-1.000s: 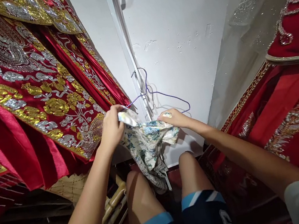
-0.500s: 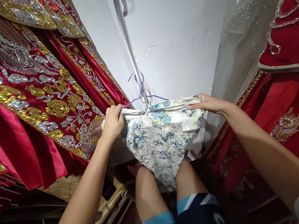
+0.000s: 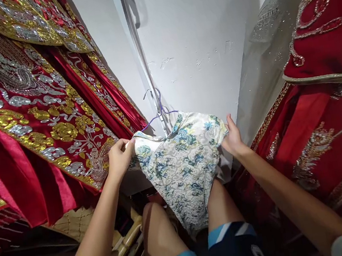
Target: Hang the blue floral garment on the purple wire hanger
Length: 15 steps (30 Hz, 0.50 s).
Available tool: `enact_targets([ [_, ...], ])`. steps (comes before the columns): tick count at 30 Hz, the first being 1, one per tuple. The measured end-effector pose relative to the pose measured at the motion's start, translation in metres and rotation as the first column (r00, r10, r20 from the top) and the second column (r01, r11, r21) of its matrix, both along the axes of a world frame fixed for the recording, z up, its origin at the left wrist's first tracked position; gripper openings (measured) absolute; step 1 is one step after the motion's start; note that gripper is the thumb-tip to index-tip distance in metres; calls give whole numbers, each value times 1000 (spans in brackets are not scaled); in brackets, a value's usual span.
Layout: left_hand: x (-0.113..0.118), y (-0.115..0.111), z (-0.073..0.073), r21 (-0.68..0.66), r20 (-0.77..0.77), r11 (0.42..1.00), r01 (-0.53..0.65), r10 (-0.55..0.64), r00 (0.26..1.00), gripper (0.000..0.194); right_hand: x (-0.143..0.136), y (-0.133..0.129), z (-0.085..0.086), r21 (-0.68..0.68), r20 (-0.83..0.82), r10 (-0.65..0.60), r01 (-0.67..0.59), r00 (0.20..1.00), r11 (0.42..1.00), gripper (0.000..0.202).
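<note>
Midway hangs floral garment (image 3: pixel 183 165) — left hand (image 3: pixel 119 157) pinching, right hand (image 3: pixel 233 137) possibly gripping

Floral top (image 3: pixel 184 169) stretched between two hands

The person's left hand (image 3: pixel 119 157) pinches one shoulder of the top; the right hand (image 3: pixel 231 138) touches the opposite sleeve edge, its grip partly hidden. Behind the neckline shows a purple hanger (image 3: pixel 161 108), its lower part covered by cloth, near a white wall (image 3: pixel 189 21). The top hangs down between the person's bare knees. A red costume (image 3: pixel 67 131) with gold and silver sequins hangs at left, a beaded red dress (image 3: pixel 327 51) at right.
</note>
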<state>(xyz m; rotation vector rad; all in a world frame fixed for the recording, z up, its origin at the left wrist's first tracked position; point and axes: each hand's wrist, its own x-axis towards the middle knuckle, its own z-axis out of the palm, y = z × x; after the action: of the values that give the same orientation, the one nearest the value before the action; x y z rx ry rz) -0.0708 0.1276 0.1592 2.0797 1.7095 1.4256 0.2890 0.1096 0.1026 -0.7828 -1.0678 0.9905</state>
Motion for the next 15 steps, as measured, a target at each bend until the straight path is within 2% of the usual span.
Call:
enact_targets([
  [3,7,6,18,136,-50,990,-37,45,998,32,11,1,13,-26,-134,57,-61,989,998,41],
  [5,19,12,34,212,-156,976,-44,78,985,32,15,-6,24,-46,-188,61,-71,980,996,36],
  [7,32,16,45,244,-273,969,-23,91,958,32,13,-27,31,-70,-223,46,-63,974,996,39],
  [8,38,17,45,251,-319,968,2,80,944,29,10,-42,32,-81,-227,64,-84,972,993,42],
  [9,43,18,42,258,-343,965,37,56,938,26,4,-61,30,-89,-227,78,-101,971,991,47],
  [10,48,18,35,261,-337,961,87,6,942,21,-3,-82,27,-84,-204,156,-177,966,981,54],
  [11,53,18,25,260,-284,954,146,-69,956,18,-11,-103,22,-80,-169,279,-295,945,952,61],
  [13,61,17,1,258,-82,937,235,-221,972,22,-30,-141,10,-61,-134,398,-408,908,911,81],
  [14,66,17,-11,255,28,933,254,-269,963,24,-40,-155,4,-15,-128,521,-527,844,849,90],
  [15,70,17,-22,250,117,933,259,-295,948,25,-48,-164,-2,37,-125,610,-610,783,791,89],
])
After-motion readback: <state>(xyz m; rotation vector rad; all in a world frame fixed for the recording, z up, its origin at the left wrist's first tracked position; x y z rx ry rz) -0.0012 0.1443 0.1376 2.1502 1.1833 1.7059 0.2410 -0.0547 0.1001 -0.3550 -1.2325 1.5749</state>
